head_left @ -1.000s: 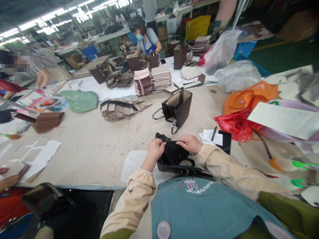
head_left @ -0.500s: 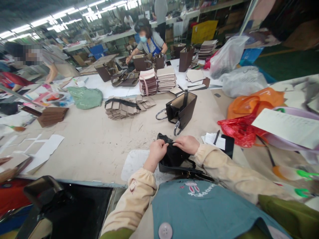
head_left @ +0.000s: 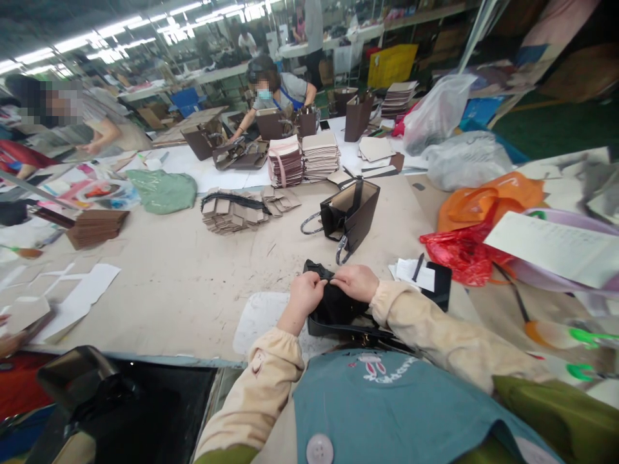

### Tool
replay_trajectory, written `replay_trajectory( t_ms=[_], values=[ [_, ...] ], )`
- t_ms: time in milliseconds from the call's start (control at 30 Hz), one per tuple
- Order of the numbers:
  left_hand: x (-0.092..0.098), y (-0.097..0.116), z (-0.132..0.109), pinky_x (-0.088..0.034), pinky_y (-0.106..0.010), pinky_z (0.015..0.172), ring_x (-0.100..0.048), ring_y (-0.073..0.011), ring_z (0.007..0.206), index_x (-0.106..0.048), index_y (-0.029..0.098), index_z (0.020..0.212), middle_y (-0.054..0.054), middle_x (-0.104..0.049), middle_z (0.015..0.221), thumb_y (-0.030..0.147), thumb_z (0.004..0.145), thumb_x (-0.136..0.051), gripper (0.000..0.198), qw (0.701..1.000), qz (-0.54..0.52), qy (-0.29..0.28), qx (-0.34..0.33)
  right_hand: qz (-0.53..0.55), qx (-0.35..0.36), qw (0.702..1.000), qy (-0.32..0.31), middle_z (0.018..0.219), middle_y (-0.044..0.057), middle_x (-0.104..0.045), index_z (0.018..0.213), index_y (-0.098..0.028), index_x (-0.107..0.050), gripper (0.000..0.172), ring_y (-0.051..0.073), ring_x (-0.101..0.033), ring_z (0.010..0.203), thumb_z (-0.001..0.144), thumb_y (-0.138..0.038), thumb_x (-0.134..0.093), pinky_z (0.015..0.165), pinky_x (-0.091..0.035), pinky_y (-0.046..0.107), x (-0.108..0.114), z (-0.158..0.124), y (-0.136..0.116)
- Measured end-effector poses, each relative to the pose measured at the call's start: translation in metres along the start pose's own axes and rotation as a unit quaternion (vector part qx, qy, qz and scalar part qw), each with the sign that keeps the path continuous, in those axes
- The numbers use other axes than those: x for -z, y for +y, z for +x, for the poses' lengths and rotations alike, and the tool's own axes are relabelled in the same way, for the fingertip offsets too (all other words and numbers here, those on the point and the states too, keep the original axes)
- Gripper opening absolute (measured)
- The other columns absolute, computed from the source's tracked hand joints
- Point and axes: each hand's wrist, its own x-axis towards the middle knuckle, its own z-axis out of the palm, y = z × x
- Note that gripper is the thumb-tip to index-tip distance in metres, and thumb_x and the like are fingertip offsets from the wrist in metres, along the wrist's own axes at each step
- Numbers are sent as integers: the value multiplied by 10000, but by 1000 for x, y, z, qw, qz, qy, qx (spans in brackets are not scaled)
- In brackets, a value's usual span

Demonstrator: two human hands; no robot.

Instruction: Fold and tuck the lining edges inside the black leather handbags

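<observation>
Pinching black cloth [head_left: 336,308] — your left hand [head_left: 304,295] and right hand [head_left: 356,283] both clamped on its edge, fingertips close together. Cloth rises from what looks like a black bag [head_left: 333,329] (mostly hidden), near your apron [head_left: 387,412]. Step in hand: apparently working that edge — next move probably calls for even tension.

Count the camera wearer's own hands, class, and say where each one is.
2: the left hand and the right hand, side by side with fingertips close together, both pinching the black cloth. Neither hand is hidden.
</observation>
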Motion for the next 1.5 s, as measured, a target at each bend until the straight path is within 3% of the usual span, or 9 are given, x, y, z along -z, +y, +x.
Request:
replay_trajectory(
  t_ms=[167,400,667,933,1300,1500],
  values=[
    [-2,-1,0,-320,-257,593,-510,-144,625,-583,167,577,-12,-574,623,270,804,-589,249,1000,-7,2,-9,15,19,1000,-14,870,26,-691,906,-232,-693,332,147,-603,791,930,-430,-428,615,-353,236,0,0,2],
    [2,-5,-5,-378,-250,625,-543,-145,644,-581,166,576,-14,-601,632,231,782,-615,219,998,-36,-6,-44,-8,2,1000,-16,818,76,-675,802,-169,-667,355,159,-592,728,936,-362,-400,600,-317,255,1,2,-9],
    [9,-12,-17,-464,-272,851,-640,-166,913,-612,175,612,-55,-713,922,180,771,-639,161,992,-99,21,-69,-9,2,1000,-8,827,63,-667,812,-176,-648,358,157,-586,742,939,-376,-380,594,-299,260,-2,-3,-7],
    [7,-13,-19,-471,-276,791,-652,-170,837,-641,158,654,-70,-714,866,185,803,-596,157,994,-88,57,-36,0,4,1000,-3,830,57,-663,807,-180,-644,369,153,-576,739,938,-396,-375,594,-290,261,-3,-4,-7],
    [4,-8,-14,-414,-257,658,-593,-159,673,-649,157,670,-44,-662,696,219,803,-595,155,998,-33,62,-1,12,0,1000,-2,824,60,-669,795,-182,-654,365,153,-574,731,935,-384,-384,592,-292,263,-3,-4,-7],
    [3,-9,-14,-406,-255,666,-586,-159,681,-637,158,656,-42,-654,689,209,795,-600,153,998,-27,62,-2,25,-9,1000,3,820,71,-676,791,-178,-673,370,169,-592,737,930,-382,-398,591,-315,268,-3,-4,-9]
  ],
)
